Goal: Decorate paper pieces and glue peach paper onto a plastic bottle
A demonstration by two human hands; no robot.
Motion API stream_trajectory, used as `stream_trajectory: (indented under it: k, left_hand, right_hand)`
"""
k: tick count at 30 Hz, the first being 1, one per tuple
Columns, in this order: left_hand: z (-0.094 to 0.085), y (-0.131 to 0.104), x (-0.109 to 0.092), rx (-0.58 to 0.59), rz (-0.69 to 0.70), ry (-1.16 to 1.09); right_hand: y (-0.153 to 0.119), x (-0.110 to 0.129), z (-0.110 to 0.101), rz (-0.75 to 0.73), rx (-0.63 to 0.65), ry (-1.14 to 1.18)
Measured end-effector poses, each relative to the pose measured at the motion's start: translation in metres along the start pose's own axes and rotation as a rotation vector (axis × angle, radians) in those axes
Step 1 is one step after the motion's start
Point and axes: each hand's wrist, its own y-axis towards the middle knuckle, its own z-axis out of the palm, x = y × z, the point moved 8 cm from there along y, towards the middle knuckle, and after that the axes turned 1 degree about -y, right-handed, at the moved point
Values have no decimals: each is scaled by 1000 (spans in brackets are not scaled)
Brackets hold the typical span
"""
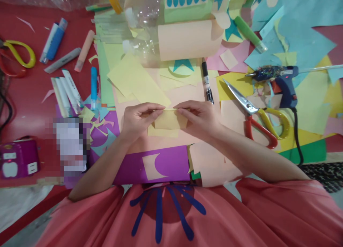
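A small pale yellow sheet of paper [170,119] is held up between both hands, its top edge folded or rolled over. My left hand [139,119] pinches the left end of that edge between thumb and fingers. At the opposite end, my right hand [200,117] grips it the same way. Another pale yellow strip [162,132] lies just beneath, on a peach sheet [134,143]. Beyond the fingers of my right hand lies a black marker [206,79]. Larger pale yellow sheets [139,80] spread out past my left hand.
Scissors with red and yellow handles [250,107] lie open at right, beside a blue glue gun [286,77] with a cord. Several markers [68,88] and a phone-like blurred object [70,143] are at left. Clear plastic bottles [146,11] and a peach-wrapped cylinder [189,41] lie ahead.
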Motion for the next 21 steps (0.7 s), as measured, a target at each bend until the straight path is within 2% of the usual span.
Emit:
stream_trajectory:
  k: [3,9,11,14,16,21]
  left_hand:
    - [-2,2,2,-10,-11,12]
    - [-4,3,1,-17,-33,-24]
    - [-2,3,1,19,-41,-65]
    - [6,1,0,139,-51,-122]
    - [10,-1,0,188,-45,-87]
    - [9,-2,0,173,-5,69]
  right_hand:
    - [1,-6,-1,69,-23,72]
    - [1,-10,-2,103,-57,175]
    - [1,-8,-2,92,-35,145]
    - [1,-1,1,29,35,63]
    - [0,2,2,-8,64,20]
    - [0,-1,2,-14,80,19]
